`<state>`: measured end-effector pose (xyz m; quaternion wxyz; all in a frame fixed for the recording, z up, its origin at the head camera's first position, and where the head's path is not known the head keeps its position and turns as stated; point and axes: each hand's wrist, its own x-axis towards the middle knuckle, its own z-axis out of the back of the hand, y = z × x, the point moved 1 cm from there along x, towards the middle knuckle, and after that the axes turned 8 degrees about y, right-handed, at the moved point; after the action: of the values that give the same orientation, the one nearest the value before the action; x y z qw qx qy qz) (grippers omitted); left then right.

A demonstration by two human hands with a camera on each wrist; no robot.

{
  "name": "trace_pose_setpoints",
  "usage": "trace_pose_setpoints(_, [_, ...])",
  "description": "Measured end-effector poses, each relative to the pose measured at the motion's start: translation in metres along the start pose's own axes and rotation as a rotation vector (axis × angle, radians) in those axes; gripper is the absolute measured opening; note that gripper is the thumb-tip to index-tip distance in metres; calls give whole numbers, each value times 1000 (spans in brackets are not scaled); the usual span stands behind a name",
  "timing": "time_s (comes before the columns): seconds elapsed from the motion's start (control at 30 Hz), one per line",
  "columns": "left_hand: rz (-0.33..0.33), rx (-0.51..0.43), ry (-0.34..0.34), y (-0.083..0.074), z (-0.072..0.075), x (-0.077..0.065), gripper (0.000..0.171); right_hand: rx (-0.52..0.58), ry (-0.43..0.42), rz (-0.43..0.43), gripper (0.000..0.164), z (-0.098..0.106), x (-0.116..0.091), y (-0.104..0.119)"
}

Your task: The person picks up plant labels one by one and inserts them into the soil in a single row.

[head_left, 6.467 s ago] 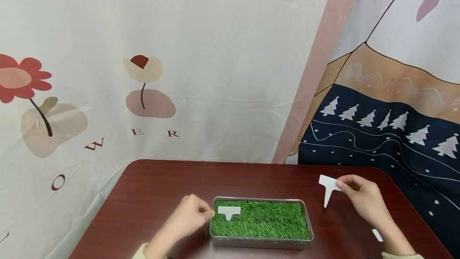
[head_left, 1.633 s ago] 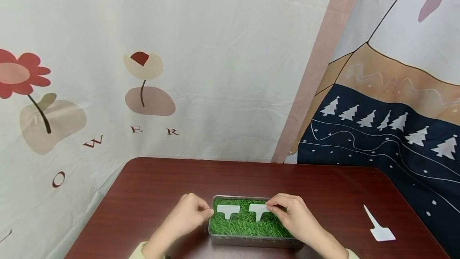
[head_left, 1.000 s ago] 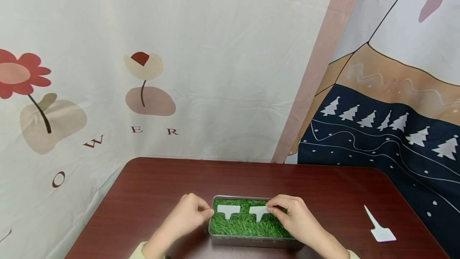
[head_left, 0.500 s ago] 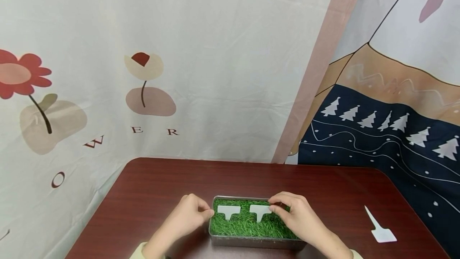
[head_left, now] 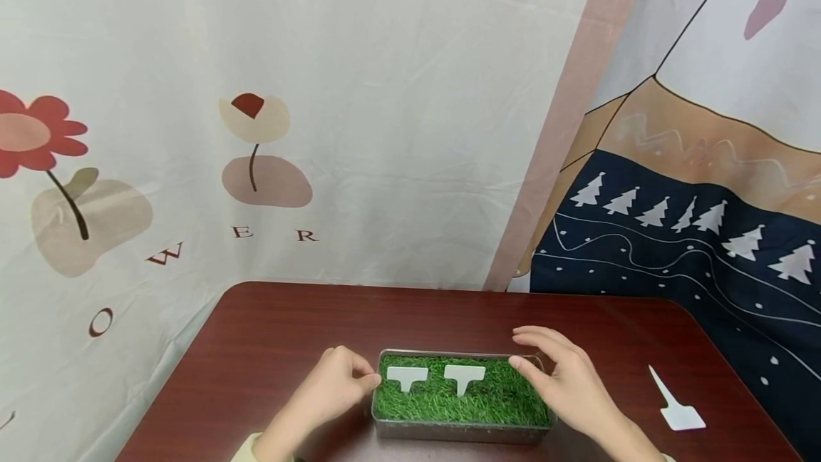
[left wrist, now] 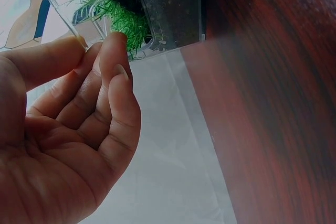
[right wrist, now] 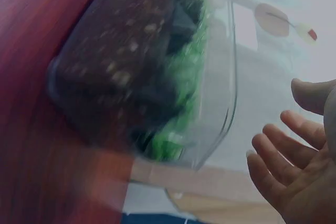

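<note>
Tray rim (head_left: 462, 423) in left grip (head_left: 335, 385)

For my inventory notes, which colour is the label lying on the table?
The label is white; it shows best in the head view.

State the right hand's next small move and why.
Probably reach the right hand toward the white T-shaped marker lying on the dark red wood-grained table: the hand holds nothing, while two matching white markers stand in the green grass, with room to their right.
</note>
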<state>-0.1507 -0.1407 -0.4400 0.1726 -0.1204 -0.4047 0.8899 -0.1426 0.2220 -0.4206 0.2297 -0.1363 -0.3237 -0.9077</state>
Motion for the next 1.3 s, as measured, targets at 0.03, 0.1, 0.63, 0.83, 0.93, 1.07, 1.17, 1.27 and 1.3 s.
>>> trace_pose_setpoints(0.03, [1,1,-1,0,0,0,16,-23,-10,-12,32,2,-2,-3])
trace_pose_setpoints(0.1, [3,1,-1,0,0,0,16,-64,-29,-39,35,6,-7,-9])
trace_pose_setpoints(0.63, [-2,38,-16,1,0,-2,18,-234,92,-304,73,38,-43,-64])
trace_pose_setpoints(0.83, [-6,37,-15,1,0,-1,18,-336,170,-429,86,50,-55,-91])
trace_pose_setpoints(0.93, [-6,25,-12,1,0,-1,18,-360,243,-514,92,57,-61,-109])
trace_pose_setpoints(1.07, [-5,31,-14,1,-1,-1,19,-385,345,-631,98,66,-71,-130])
trace_pose_setpoints(1.17, [-3,41,-15,1,-1,-1,20,-382,409,-720,97,71,-80,-140])
trace_pose_setpoints(1.27, [-2,45,-17,2,-1,-2,20,-374,455,-787,92,77,-86,-147])
trace_pose_setpoints(1.3, [-1,45,-18,1,-1,-2,20,-371,469,-804,90,78,-88,-149])
